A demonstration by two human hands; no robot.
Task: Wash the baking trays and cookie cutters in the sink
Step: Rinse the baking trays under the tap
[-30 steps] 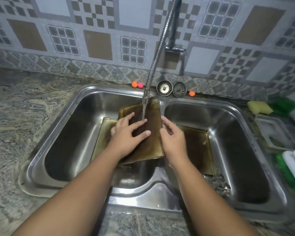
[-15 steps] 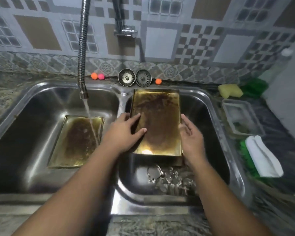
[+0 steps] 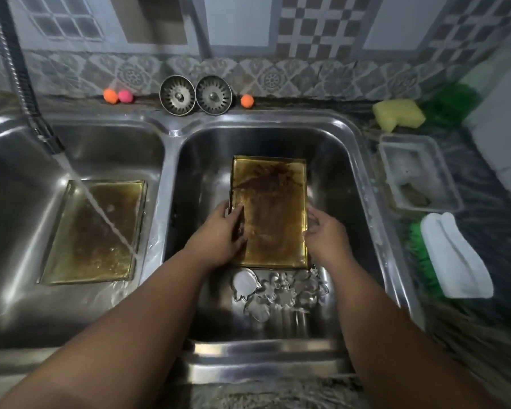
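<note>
- Two baking trays sat in the sink [image 3: 171,128], one in each bowl.
- One of them, the right tray [image 3: 273,208], was in the right bowl, between both hands and with its open side up.
- Its long side ran straight away from the person, with the far short end pointing at the wall and the near short end pointing at the person.
- Left hand [image 3: 219,236] gripped the left long edge, with the thumb lying on the brown inside.
- Right hand [image 3: 326,236] was against the right long edge. I could not tell if its fingers pinched the edge or just pressed on it.
- Both hands were at the near half of the tray, so the far half stuck out past them.
- Shiny cookie cutters [image 3: 281,290] lay in a heap in the same bowl, just beside the near end of the tray.
- Next door, the left tray [image 3: 101,231] lay flat in the left bowl, also pointing away from the person.
- Water [image 3: 101,214] from the tap hose [image 3: 21,84] fell only on the left tray, well apart from the right one.
- I think the right tray still looked dirty and needed a scrub.
- For that, the yellow sponge [image 3: 398,113] and the scrub brush [image 3: 452,255] lay on the bench [image 3: 484,202] to the right, so the right hand was the nearer one to fetch them.
</note>
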